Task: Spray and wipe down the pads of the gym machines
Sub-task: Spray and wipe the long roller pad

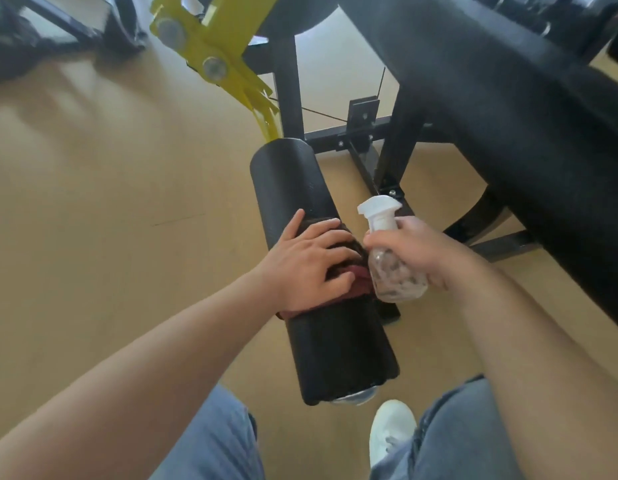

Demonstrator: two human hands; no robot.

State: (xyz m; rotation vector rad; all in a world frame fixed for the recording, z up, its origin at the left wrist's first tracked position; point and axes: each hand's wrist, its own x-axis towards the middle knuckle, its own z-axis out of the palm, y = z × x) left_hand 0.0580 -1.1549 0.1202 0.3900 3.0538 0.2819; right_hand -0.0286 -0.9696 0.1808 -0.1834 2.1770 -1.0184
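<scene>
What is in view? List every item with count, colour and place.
roller pad: 1, black, centre
cloth: 1, dark red, on the roller pad
spray bottle: 1, clear, white trigger, right of the roller pad
bench pad: 1, black, upper right
lever arm: 1, yellow, top centre
machine frame: 1, black, behind the roller pad
floor: tan, left
shoe: 1, white, bottom
left hand: presses the cloth
right hand: grips the spray bottle

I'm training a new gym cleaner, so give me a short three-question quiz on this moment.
1. True or false: the left hand presses a cloth onto the roller pad.
2. The right hand holds: A a brush, B a spray bottle, C nothing.
3. What colour is the machine arm that carries the pad?
Key: 1 true; 2 B; 3 yellow.
</scene>
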